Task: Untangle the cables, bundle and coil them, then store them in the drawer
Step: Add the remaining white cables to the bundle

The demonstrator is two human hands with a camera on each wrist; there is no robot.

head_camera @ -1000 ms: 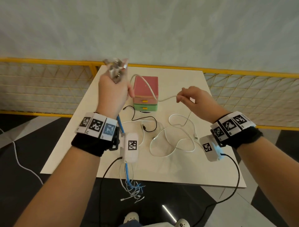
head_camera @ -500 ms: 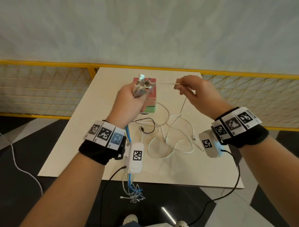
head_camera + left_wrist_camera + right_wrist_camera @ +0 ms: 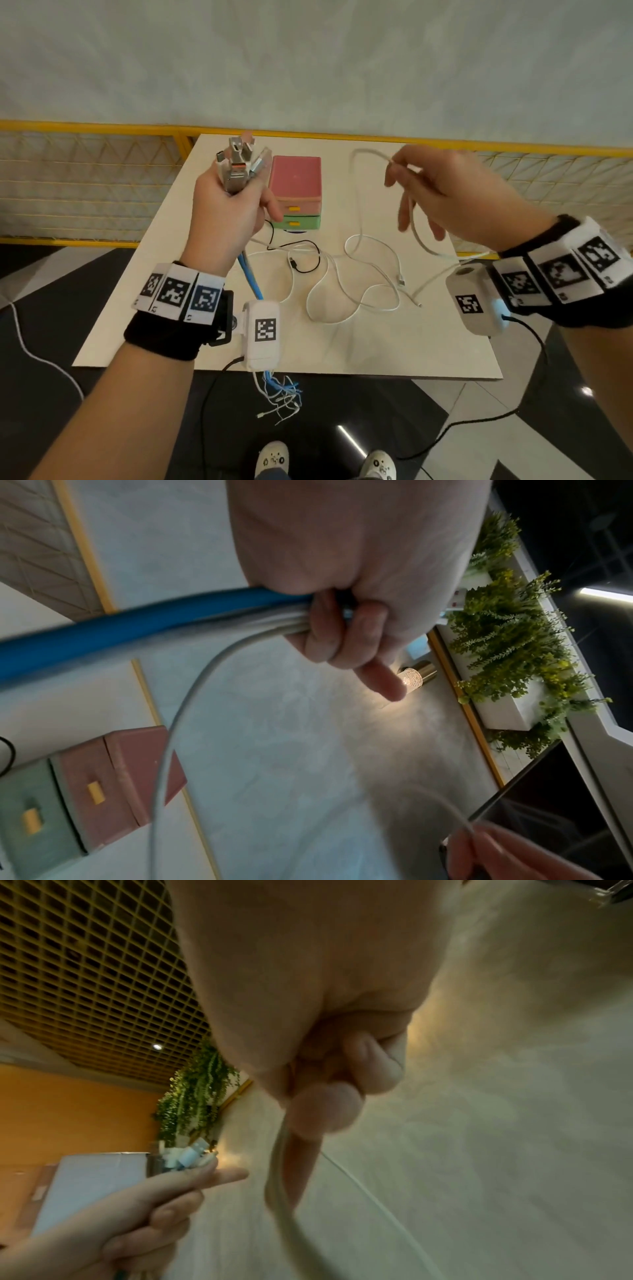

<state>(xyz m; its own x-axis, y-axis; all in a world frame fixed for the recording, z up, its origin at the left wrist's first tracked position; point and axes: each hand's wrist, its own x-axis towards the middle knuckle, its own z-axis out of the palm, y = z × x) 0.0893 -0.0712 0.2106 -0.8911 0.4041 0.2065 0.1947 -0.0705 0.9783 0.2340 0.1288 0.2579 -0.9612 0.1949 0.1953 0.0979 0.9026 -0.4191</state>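
My left hand (image 3: 234, 200) is raised over the table's left side and grips a bundle of cable plugs (image 3: 238, 164) that stick up out of the fist. A blue cable (image 3: 251, 284) and white ones run down from it past the wrist, and their ends (image 3: 281, 394) dangle below the table edge. In the left wrist view the fingers (image 3: 342, 631) curl round the blue cable (image 3: 103, 631). My right hand (image 3: 400, 171) pinches a white cable (image 3: 356, 205) that arcs up from the table. The pink and green drawer box (image 3: 296, 192) stands shut between the hands.
Loose white cables (image 3: 359, 291) and a thin black cable (image 3: 303, 255) lie tangled on the beige table (image 3: 376, 349). A yellow mesh railing (image 3: 85, 181) runs behind the table, in front of a grey wall. My shoes (image 3: 274, 460) show below the front edge.
My left hand has swung back to the left and upward with the plug bundle. My right hand has moved right, drawing the white cable out into a tall loop.
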